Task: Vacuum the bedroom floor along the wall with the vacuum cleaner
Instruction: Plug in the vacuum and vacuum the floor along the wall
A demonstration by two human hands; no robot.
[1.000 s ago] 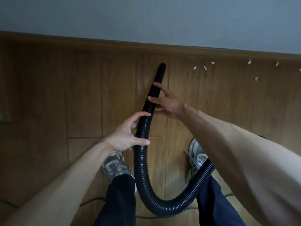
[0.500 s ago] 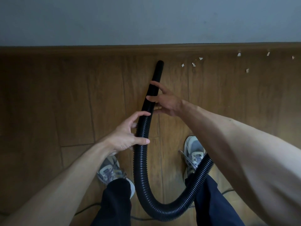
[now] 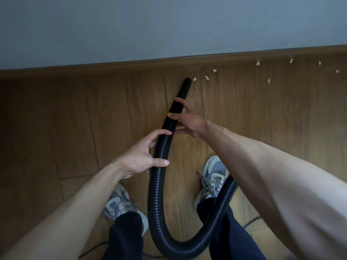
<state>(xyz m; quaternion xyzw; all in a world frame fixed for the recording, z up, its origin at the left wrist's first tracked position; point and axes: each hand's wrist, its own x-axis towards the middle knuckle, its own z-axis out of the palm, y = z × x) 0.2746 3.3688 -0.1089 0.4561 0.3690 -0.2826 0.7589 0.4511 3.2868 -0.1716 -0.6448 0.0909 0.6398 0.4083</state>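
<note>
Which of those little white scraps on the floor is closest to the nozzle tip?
The scrap just right of the nozzle tip, almost touching it. The other scraps lie farther right along the baseboard.

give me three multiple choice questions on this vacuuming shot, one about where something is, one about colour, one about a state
1. Where do the pale scraps lie relative to the nozzle tip?
A. to its right, along the baseboard
B. to its left
C. behind the shoes

2. What colour is the ribbed hose?
A. white
B. black
C. red

3. What is the left hand doing?
A. hanging free
B. resting on the floor
C. gripping the ribbed hose

Answers: 1 A, the scraps trail off rightward below the baseboard. 2 B, the hose is black along its whole loop. 3 C, its fingers and thumb wrap the hose, while the right hand holds the smooth tube above.
</note>
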